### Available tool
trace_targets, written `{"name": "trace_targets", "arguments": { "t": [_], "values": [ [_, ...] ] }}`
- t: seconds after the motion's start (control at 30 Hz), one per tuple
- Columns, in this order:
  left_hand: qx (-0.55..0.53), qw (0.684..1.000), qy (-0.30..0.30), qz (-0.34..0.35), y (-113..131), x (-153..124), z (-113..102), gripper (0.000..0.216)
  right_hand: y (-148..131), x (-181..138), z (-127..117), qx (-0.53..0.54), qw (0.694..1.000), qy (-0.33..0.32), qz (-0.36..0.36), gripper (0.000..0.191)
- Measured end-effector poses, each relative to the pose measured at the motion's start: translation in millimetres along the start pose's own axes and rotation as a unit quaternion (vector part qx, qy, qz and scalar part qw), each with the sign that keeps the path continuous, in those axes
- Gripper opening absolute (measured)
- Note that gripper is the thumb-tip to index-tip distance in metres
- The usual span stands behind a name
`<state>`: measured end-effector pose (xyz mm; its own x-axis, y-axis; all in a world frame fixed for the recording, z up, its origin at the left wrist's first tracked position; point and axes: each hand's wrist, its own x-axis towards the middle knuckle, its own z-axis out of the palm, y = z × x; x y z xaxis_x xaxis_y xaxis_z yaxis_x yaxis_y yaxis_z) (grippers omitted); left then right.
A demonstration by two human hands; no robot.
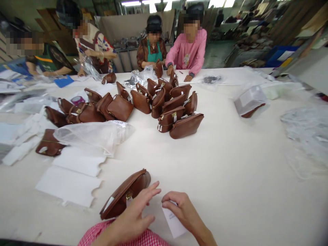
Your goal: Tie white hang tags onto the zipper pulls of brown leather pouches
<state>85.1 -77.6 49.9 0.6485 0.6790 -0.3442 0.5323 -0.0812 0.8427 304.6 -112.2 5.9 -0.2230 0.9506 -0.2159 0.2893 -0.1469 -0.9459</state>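
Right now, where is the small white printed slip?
In the head view, the white slip is near the bottom edge, just right of centre, held in the right hand, with the left hand and the nearest brown bag to its left.

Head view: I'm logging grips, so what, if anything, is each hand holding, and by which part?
The right hand pinches a white printed slip by its upper end. The left hand is open and holds nothing.
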Motion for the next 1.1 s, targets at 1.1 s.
{"name": "trace_targets", "arguments": {
  "t": [1.1],
  "values": [
    [0.405,0.912,-0.057,-0.009,14.4,40.7,-0.8,0.024,11.8,3.9,-5.8,0.038,0.991,0.083,-0.094,0.024]
  ]
}}
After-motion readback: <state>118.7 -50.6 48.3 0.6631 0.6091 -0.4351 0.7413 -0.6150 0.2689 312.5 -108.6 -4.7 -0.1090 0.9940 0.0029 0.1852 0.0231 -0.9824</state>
